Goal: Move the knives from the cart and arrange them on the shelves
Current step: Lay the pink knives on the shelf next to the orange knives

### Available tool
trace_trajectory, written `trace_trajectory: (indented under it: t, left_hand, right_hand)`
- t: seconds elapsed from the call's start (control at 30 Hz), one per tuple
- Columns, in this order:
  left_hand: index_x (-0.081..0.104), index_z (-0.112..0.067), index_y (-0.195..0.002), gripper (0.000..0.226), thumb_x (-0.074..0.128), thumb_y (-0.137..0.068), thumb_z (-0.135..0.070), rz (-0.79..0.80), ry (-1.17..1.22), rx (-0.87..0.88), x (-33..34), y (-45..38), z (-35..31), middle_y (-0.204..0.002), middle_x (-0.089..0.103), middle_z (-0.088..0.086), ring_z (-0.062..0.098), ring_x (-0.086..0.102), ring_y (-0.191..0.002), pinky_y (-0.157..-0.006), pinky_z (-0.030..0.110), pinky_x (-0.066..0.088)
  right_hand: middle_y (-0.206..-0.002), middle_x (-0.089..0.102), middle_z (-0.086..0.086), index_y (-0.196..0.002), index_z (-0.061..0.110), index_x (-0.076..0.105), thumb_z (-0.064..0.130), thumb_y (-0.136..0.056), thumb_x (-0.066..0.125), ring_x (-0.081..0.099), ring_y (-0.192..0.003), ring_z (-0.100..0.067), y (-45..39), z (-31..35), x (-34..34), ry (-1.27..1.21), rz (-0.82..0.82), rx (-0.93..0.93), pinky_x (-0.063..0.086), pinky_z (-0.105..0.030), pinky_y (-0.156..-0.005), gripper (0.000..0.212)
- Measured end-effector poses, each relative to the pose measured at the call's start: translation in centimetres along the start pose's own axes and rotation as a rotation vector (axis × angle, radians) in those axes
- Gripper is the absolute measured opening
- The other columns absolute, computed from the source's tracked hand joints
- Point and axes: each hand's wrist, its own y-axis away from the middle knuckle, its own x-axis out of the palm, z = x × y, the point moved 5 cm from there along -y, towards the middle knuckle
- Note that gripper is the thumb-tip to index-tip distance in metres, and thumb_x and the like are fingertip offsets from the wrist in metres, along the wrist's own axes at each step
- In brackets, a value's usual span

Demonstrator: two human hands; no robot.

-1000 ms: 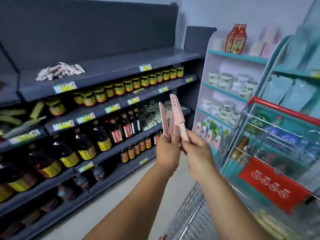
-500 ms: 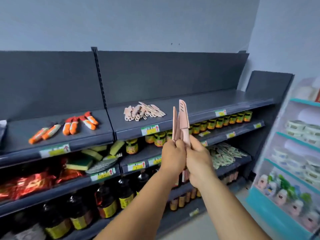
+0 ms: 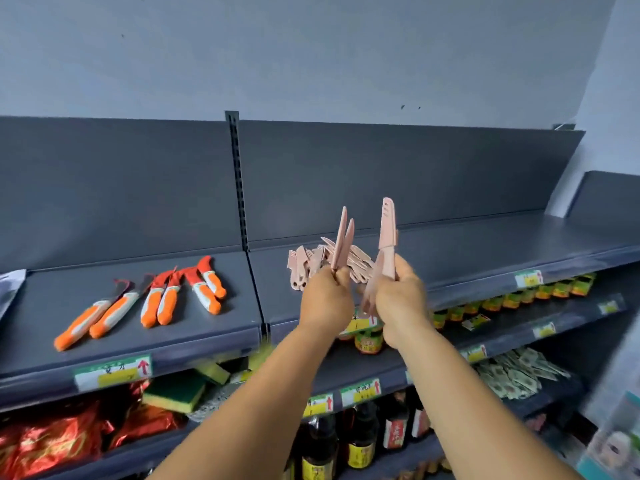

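Note:
My left hand (image 3: 325, 299) grips two pink sheathed knives (image 3: 343, 242) by their handles, blades pointing up. My right hand (image 3: 401, 299) grips another pink sheathed knife (image 3: 387, 237), also upright, with a further pink piece blurred below its fingers. Both hands are raised in front of the top grey shelf (image 3: 485, 251). Just behind them on that shelf lies a pile of pink knives (image 3: 304, 265). The cart is out of view.
Several orange-handled knives (image 3: 166, 299) lie on the left section of the top shelf (image 3: 138, 341). Below are jars (image 3: 369, 341), green sponges (image 3: 176, 393), red packets (image 3: 52, 441) and dark sauce bottles (image 3: 360, 441). The top shelf's right part is bare.
My view swung left and up from the cart to the top shelf. My hands, which held the pink knives together, have moved apart, each keeping its own knives.

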Motion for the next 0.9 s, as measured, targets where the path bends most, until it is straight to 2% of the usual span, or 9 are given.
trace_trajectory:
  t: [0.1,0.2,0.37,0.43,0.53,0.6,0.67,0.8,0.9]
  left_hand:
    - [0.052,-0.001,-0.114,0.03,0.034,-0.1,-0.02,0.031,-0.1,-0.081,0.8,-4.7,1.4,-0.103,0.059,0.019,0.029,0.054,-0.081,-0.067,0.03,0.042]
    - [0.038,-0.001,-0.133,0.041,0.039,-0.098,-0.022,0.027,-0.232,-0.115,1.6,-9.2,2.4,-0.132,0.043,0.019,0.034,0.049,-0.116,-0.093,0.037,0.045]
    - [0.038,-0.012,-0.129,0.036,0.044,-0.096,-0.023,0.138,-0.489,-0.111,4.0,-14.2,4.2,-0.127,0.037,0.012,0.033,0.047,-0.114,-0.093,0.041,0.045]
    - [0.039,-0.017,-0.121,0.033,0.045,-0.095,-0.036,0.099,-0.542,-0.081,4.8,-15.6,4.7,-0.124,0.04,0.008,0.031,0.045,-0.116,-0.089,0.042,0.044]
    - [0.029,-0.009,-0.138,0.045,0.039,-0.099,-0.029,0.175,-0.701,-0.081,6.2,-16.7,5.4,-0.144,0.029,0.016,0.035,0.029,-0.132,-0.106,0.038,0.026]
    - [0.019,-0.003,-0.147,0.056,0.038,-0.099,-0.026,0.195,-0.794,-0.062,6.5,-16.9,5.3,-0.156,0.015,0.016,0.034,0.015,-0.141,-0.115,0.038,0.011]
    - [0.018,-0.006,-0.15,0.062,0.042,-0.096,-0.025,0.229,-0.829,-0.1,6.8,-17.1,5.6,-0.157,0.011,0.014,0.033,0.009,-0.143,-0.117,0.04,0.008]
    - [0.02,-0.007,-0.149,0.064,0.045,-0.093,-0.025,0.314,-0.844,-0.155,7.5,-17.5,6.4,-0.155,0.016,0.015,0.032,0.016,-0.142,-0.115,0.04,0.017]
    - [0.015,-0.004,-0.15,0.068,0.044,-0.094,-0.029,0.302,-0.831,-0.135,7.4,-17.6,6.2,-0.156,0.012,0.016,0.032,0.011,-0.145,-0.117,0.042,0.015]
  right_hand:
    - [-0.095,0.066,-0.005,-0.12,0.033,0.057,0.006,-0.095,0.04,0.053,-0.063,-0.016,-4.8,-0.2,1.9,0.123,0.06,-0.015,0.042,-0.03,-0.05,0.041]
    - [-0.108,0.063,-0.008,-0.123,0.018,0.057,0.012,-0.099,0.034,0.054,-0.08,-0.022,-9.8,-0.9,3.7,0.349,0.117,-0.068,0.043,-0.03,-0.066,0.034]
    - [-0.123,0.044,-0.013,-0.128,0.013,0.05,0.014,-0.1,0.034,0.053,-0.086,-0.029,-16.0,-2.2,7.2,0.832,0.222,-0.169,0.046,-0.028,-0.065,0.033]
    - [-0.127,0.039,-0.011,-0.132,0.014,0.043,0.009,-0.098,0.033,0.055,-0.101,-0.033,-17.4,-3.3,8.2,0.916,0.268,-0.155,0.049,-0.034,-0.078,0.036]
    - [-0.133,0.036,-0.013,-0.138,0.017,0.037,0.017,-0.097,0.042,0.046,-0.116,-0.032,-18.7,-4.9,9.3,0.995,0.342,-0.195,0.042,-0.04,-0.092,0.041]
    - [-0.14,0.029,-0.009,-0.145,0.023,0.027,0.018,-0.092,0.051,0.033,-0.126,-0.029,-19.0,-5.7,9.7,1.135,0.412,-0.199,0.035,-0.04,-0.102,0.059]
    - [-0.145,0.022,-0.005,-0.145,0.023,0.026,0.019,-0.085,0.058,0.023,-0.132,-0.029,-19.0,-6.0,9.9,1.265,0.447,-0.204,0.027,-0.04,-0.109,0.068]
    - [-0.151,0.016,-0.001,-0.143,0.018,0.025,0.022,-0.082,0.058,0.017,-0.137,-0.028,-18.9,-6.3,10.1,1.278,0.47,-0.18,0.022,-0.038,-0.113,0.069]
    - [-0.156,0.013,0.001,-0.146,0.019,0.022,0.033,-0.094,0.043,0.016,-0.139,-0.026,-18.7,-5.8,9.8,1.236,0.436,-0.186,0.019,-0.039,-0.114,0.058]
